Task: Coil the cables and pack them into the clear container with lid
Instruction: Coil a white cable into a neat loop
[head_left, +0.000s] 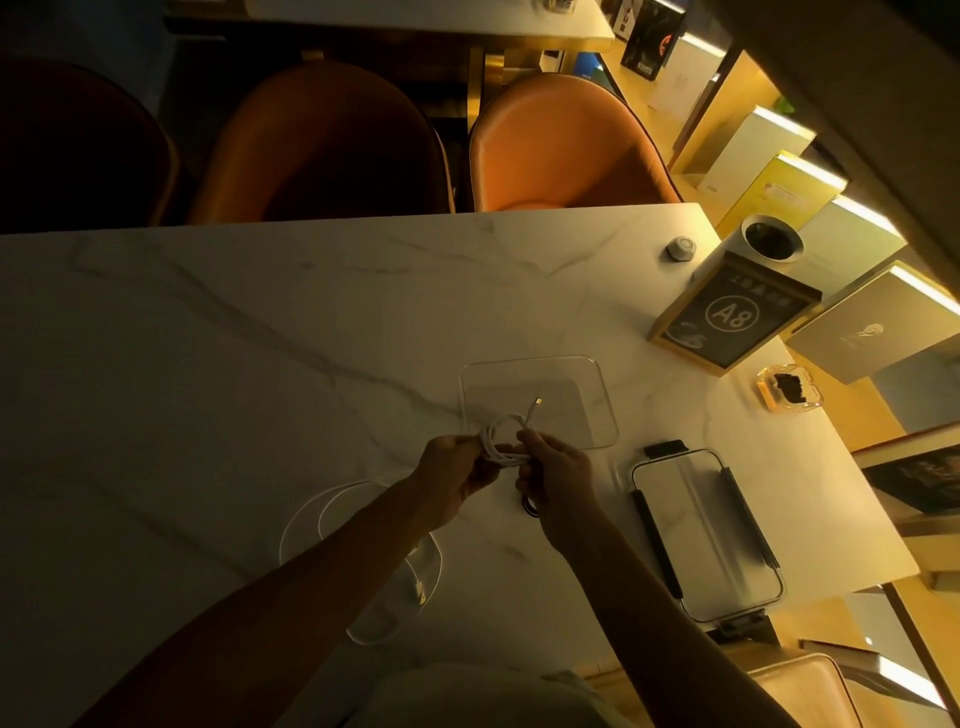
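Where the marble tabletop (208, 364) meets its near edge, a loose white cable (363, 519) lies in wide loops, its plug end (420, 592) nearest the person; the left forearm crosses over it.

Right of it, near edge: lid (706, 535), clear panel, dark clasps on the sides, lying flat.

Middle, held above the tabletop: coiled white cable (501, 441), a small bundle of several loops, one plug end (537, 401) sticking up and away. Left hand (457, 478): fingers curled round the left side of the bundle. Right hand (558, 473): fingers pinching the bundle's right side. A dark cable (527, 506) shows just under the right hand, mostly hidden.

Just beyond the hands: clear container (540, 400), rectangular, open; the raised plug is seen against it.

Far right: small glass dish (789, 389) with a dark item inside; framed sign (732, 317) marked A8; white cylinder (771, 244) with a dark top; small round knob (680, 248).

Beyond the far edge: orange chairs (566, 150). Right side: shelf of books (769, 150).
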